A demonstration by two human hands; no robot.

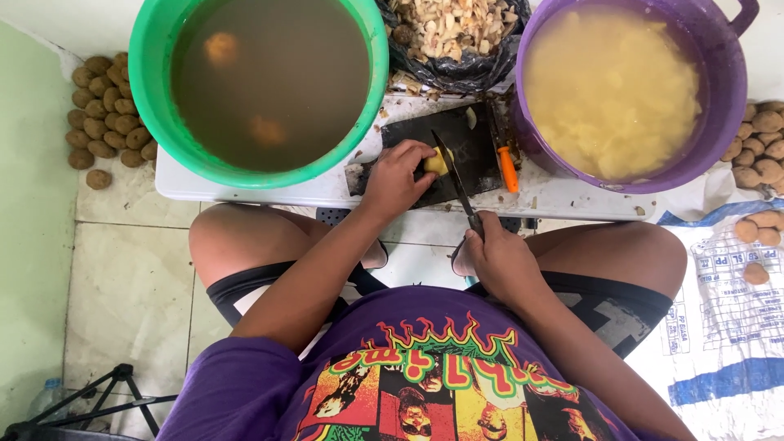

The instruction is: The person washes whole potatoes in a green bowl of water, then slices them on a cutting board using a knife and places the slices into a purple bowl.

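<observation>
Green basin (155, 98), upper left of frame: smooth plastic, rim showing slight gloss; murky water inside looking dull. Purple tub (727, 98), upper right: glossy plastic. Cutting board (478, 151), centre: dark, matt, scuffed. Knife (454, 175): blade looking like dull dark metal. Peeled potato piece (438, 162) under left hand (396, 175): pale, wet-looking. Peeler (508, 167): orange plastic handle, smooth. Bag (457, 73), top centre: black plastic film, crinkling, shiny. Unpeeled potatoes (102, 114), far left: brown, rough, matt skins. Sack (719, 327), lower right: white woven plastic. Floor tiles (131, 278): pale, smooth.
</observation>
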